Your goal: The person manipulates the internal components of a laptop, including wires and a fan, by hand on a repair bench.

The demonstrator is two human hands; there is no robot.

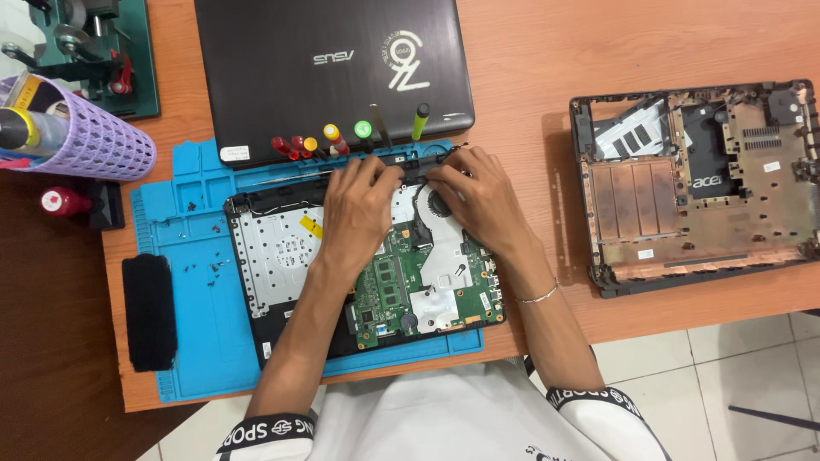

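Observation:
An opened laptop [282, 256] lies on a blue repair mat [196, 341], its green circuit board [401, 282] and silver metal plate exposed. My left hand [359, 209] rests on the far edge of the laptop, fingers pressed on the black hinge strip [410, 162]. My right hand [470, 192] sits just beside it, over the round fan, fingertips pinching the same strip near a thin black cable. The two hands almost touch.
A closed black laptop [333, 68] lies behind the mat, with several coloured screwdrivers [342, 137] along its front edge. A removed laptop bottom cover [696, 183] sits at the right. A purple mesh holder [85, 137], a black brush pad [149, 312] and loose screws are at the left.

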